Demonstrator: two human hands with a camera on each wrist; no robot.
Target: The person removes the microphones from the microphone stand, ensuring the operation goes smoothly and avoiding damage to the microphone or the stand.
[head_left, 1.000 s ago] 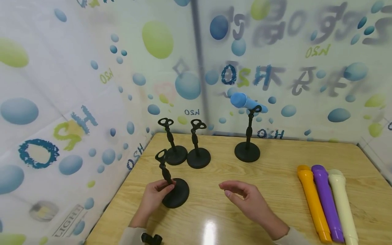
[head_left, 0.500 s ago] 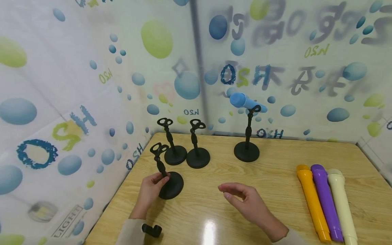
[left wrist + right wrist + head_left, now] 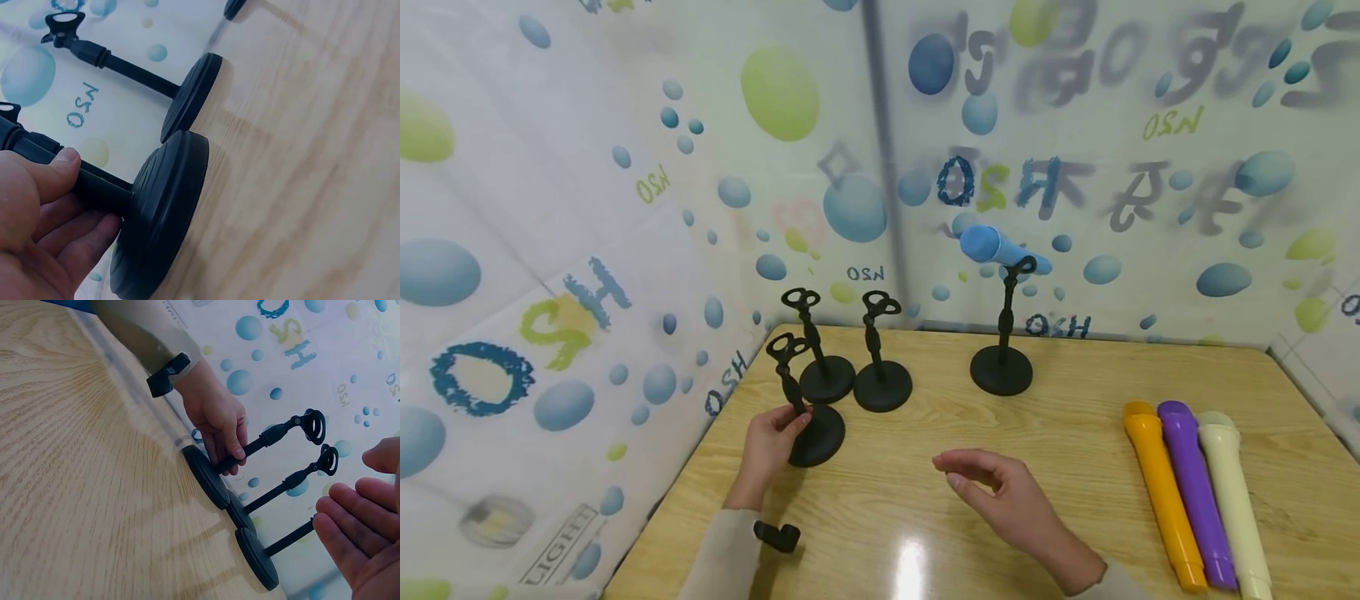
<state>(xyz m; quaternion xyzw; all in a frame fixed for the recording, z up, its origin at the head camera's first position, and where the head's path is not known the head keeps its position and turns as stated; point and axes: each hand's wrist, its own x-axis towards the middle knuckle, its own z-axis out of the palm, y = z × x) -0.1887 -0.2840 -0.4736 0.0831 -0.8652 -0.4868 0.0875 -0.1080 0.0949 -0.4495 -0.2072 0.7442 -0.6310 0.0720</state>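
Note:
My left hand grips a black desktop microphone stand low on its pole, thumb against fingers. In the left wrist view, the round base of that stand tilts beside the fingers. Two more black stands stand upright just behind it, their ring-shaped clips holding nothing. My right hand hovers over the middle of the table, fingers loosely bent, with nothing in it. Further back, another stand bears a blue microphone in its clip.
On the right side of the wooden table lie an orange microphone, a purple microphone and a cream microphone, side by side. A patterned curtain closes in the table's back and left side.
My left hand has carried the gripped stand away from me and slightly left, closer to the two stands behind it. The right hand has stayed almost where it was.

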